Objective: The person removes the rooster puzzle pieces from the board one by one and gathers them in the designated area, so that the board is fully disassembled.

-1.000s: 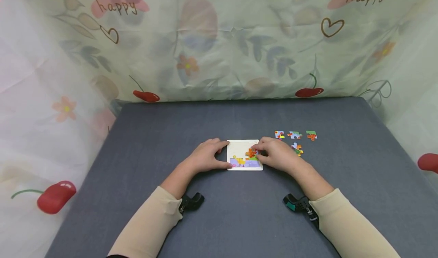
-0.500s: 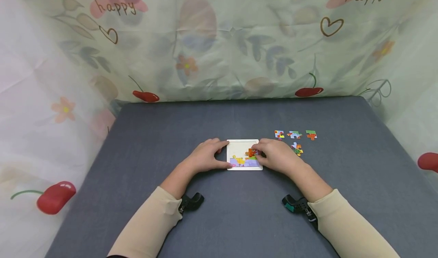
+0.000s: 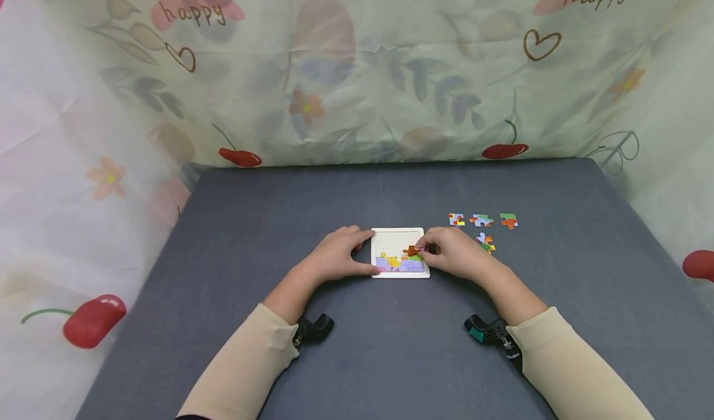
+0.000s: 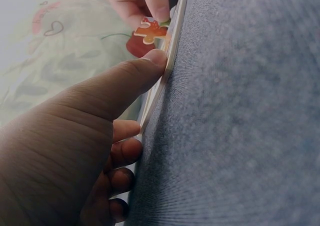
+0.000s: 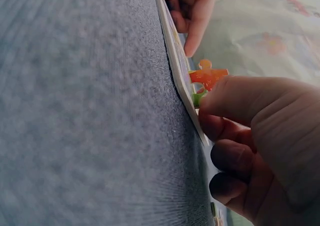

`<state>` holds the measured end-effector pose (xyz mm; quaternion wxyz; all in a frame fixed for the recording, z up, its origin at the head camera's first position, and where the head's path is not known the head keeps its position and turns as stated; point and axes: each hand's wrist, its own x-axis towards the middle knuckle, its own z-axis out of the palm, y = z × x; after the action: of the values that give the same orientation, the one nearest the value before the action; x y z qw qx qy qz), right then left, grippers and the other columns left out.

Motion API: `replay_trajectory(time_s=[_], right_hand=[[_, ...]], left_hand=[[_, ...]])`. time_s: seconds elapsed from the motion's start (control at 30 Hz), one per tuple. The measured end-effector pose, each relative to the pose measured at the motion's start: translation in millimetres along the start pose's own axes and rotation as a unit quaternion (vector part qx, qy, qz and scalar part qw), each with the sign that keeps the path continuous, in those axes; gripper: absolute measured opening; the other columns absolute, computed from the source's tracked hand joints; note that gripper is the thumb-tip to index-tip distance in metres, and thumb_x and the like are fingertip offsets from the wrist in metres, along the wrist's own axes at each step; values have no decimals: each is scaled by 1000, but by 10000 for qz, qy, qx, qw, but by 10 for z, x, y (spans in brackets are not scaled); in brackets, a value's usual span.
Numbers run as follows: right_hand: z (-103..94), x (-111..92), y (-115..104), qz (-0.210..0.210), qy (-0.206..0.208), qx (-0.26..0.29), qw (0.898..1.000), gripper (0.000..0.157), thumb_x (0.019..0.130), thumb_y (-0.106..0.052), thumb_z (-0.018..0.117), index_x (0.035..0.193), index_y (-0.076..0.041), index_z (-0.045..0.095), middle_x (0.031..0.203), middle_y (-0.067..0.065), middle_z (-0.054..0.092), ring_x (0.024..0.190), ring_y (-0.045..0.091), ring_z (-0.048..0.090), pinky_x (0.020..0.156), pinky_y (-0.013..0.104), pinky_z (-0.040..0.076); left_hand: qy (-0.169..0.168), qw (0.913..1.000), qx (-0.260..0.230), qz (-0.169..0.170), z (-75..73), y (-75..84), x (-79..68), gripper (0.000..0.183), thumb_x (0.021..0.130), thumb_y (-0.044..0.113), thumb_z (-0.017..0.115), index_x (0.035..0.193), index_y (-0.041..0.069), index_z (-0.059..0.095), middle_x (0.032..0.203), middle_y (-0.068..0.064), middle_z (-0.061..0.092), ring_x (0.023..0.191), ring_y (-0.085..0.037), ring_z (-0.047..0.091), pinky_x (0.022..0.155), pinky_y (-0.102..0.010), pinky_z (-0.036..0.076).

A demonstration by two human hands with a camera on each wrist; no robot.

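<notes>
A small white puzzle tray [image 3: 388, 241] lies flat on the table, with joined lilac, yellow and green pieces along its near side. My left hand [image 3: 333, 256] holds the tray's left side, thumb at the near corner and index finger at the far one. Between thumb and fingers, my right hand [image 3: 456, 256] pinches an orange puzzle piece [image 5: 207, 77] over the tray's right part. That piece stands tilted up from the tray in the right wrist view; the fingers cover part of it. In the left wrist view the thumb [image 4: 155, 58] rests on the tray's rim.
Loose puzzle pieces lie to the right of the tray: one with a red and yellow print [image 3: 456, 220], a blue and green one [image 3: 481, 220], a green and orange one [image 3: 509, 220] and a multicoloured one [image 3: 485, 243]. A patterned curtain [image 3: 379, 98] hangs behind the grey table [image 3: 290, 203].
The orange piece has tipped up and looks darker from the head, with the right hand shifting slightly along with it. My left hand stays at the tray's left side.
</notes>
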<state>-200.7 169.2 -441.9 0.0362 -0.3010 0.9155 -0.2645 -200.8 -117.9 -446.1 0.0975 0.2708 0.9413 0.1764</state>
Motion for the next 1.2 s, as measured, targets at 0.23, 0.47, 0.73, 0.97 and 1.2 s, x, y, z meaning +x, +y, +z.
replay_trajectory(time_s=[0.23,0.47,0.73,0.97,1.2], right_hand=[[15,7,-50,-142,98,-490,9986,3,91,-13,74,88,-12,75,81,-9,59,71,10,53,68,31,45],[42,24,-79,-209,142,-642,9976,11,88,-10,68,80,-16,65,72,-6,49,65,10,45,62,30,38],[-16,8,-44,328,31,260,9991,7,90,-10,68,95,-7,71,74,-3,56,66,12,50,63,31,41],[-218,-50,25,822,-67,1381,9870,14,91,-14,71,100,-5,76,74,-2,63,68,16,53,62,31,44],[-546,-157,103,1264,-98,2132,9687,32,96,-15,73,124,0,69,96,9,73,72,21,57,61,30,45]], left_hand=[[40,10000,-13,54,-19,-4,-12,84,86,58,76,154,16,50,96,3,49,87,-15,46,76,-34,36],[93,9999,12,76,-22,-23,-8,84,86,59,76,153,16,51,94,3,49,85,-15,45,74,-33,36],[108,9999,18,82,-3,-27,-2,84,86,59,77,153,16,51,94,3,49,85,-15,45,75,-33,36],[44,10000,40,74,8,-18,11,85,86,60,75,154,18,49,95,3,49,85,-16,45,74,-33,35],[37,9999,50,82,23,-21,16,85,86,60,76,154,17,49,95,3,49,85,-15,45,74,-32,35]])
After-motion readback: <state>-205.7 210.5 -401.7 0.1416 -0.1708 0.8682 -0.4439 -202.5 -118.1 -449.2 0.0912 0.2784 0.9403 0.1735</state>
